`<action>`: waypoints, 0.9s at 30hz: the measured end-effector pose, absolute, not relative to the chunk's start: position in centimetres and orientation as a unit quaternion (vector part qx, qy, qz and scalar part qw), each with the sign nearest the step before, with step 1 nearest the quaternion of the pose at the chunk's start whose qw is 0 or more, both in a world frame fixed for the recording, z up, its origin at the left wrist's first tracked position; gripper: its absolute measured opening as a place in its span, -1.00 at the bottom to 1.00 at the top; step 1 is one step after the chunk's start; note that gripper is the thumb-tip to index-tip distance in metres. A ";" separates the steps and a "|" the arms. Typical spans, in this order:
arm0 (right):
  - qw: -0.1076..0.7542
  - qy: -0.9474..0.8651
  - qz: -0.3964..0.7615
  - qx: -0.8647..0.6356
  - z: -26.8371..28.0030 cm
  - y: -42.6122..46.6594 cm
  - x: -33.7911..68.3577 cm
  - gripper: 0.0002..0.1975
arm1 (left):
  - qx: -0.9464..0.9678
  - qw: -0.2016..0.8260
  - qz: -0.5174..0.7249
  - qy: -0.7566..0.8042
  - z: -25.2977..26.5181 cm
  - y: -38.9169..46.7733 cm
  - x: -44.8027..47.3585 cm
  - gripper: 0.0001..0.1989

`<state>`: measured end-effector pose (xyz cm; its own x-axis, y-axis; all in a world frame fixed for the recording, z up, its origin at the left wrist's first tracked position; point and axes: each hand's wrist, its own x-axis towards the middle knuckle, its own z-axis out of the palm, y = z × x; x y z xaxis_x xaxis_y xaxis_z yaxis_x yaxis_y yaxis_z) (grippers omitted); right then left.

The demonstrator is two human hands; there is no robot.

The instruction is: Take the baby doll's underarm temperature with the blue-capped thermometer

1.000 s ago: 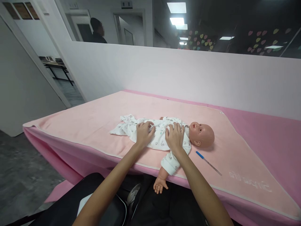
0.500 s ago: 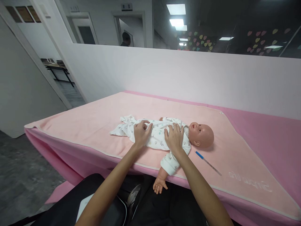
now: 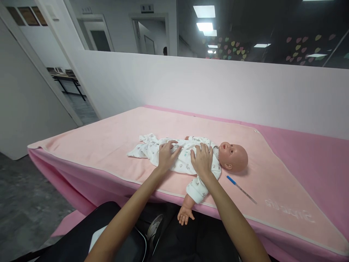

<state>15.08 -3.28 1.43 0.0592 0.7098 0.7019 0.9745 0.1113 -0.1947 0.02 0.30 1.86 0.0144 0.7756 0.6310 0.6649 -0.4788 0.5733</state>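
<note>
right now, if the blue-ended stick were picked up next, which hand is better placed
Probably the right hand: it lies on the chest of the doll, nearer the blue-ended stick beside the head. The left hand is farther off, at the lower body.

Viewed from the wearer's head at the near edge of the pink-covered table (image 3: 98, 134), facing forward and down over both forearms (image 3: 136, 203). Framed near enough to set the doll (image 3: 185, 163) close to mid-frame, yet widely enough to include wall (image 3: 218, 87) and glass (image 3: 245, 22) beyond and lap (image 3: 201, 234) below.
</note>
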 end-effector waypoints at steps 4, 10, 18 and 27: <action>0.347 -0.660 -0.190 -0.639 1.4 -3.3 15.1 -0.74 | 0.673 0.090 0.509 0.530 2.1 0.2 0.0 -0.72; 0.343 -0.658 -0.182 -0.644 1.6 -3.4 15.0 -0.74 | 0.731 0.046 0.480 0.484 1.8 0.3 -0.1 -0.78; 0.348 -0.661 -0.184 -0.639 1.7 -3.5 15.1 -0.74 | 0.720 0.081 0.488 0.487 1.6 0.0 0.0 -0.67; 0.348 -0.660 -0.186 -0.640 1.5 -3.4 15.1 -0.73 | 0.683 0.108 0.528 0.493 1.9 0.0 0.0 -0.69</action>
